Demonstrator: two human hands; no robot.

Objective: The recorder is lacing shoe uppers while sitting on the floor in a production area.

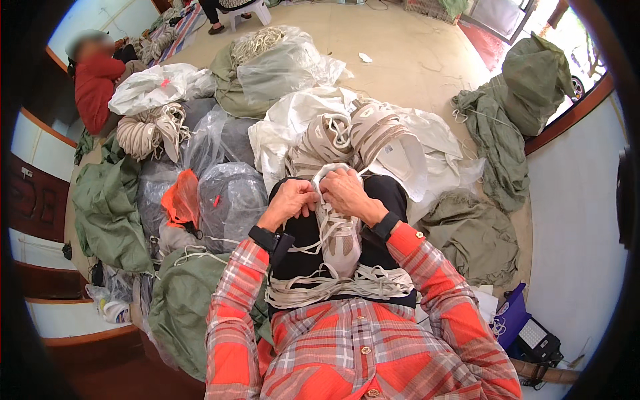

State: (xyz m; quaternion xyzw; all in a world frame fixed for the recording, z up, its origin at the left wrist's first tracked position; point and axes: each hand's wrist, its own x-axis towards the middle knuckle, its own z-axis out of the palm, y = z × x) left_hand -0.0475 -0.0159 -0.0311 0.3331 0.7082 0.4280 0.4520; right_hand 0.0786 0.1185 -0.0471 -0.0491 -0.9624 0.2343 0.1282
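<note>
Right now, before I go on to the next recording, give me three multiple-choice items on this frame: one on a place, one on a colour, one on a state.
1. Where does the beige shoe lie?
A. On the person's lap
B. On the white stool
C. On the bare floor by the doorway

2. What colour is the small bag among the clear plastic sacks to the left?
A. Blue
B. Orange
C. Black

3. What are the hands doing?
A. Both hang free of everything
B. Only the right hand touches the shoe
C. Both grip the shoe's upper end

Answers:
1. A: the shoe rests on the dark lap, with loose laces heaped below it.
2. B: it shows bright orange against the grey sacks.
3. C: left hand and right hand both close on the shoe's top end.
</note>
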